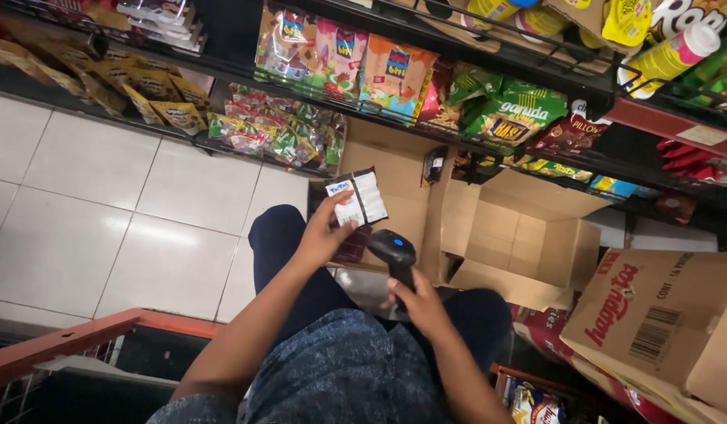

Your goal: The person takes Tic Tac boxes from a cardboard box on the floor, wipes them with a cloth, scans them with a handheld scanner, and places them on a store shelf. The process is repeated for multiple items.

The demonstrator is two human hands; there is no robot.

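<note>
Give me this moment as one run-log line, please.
left hand: holds snack packet | right hand: grips scanner, aimed at packet | open box ahead

Person wore a blue-grey mottled top [344, 369], speckled like denim or marl knit, with short sleeves that left both forearms bare. Dark navy trousers [281, 243] covered both legs. No watch, ring or glove showed on the left hand [320, 235] or right hand [422, 306].

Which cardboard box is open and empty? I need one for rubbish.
The middle cardboard box, flaps up and bare inside, right of the scanner. The printed box at far right looks closed.
</note>
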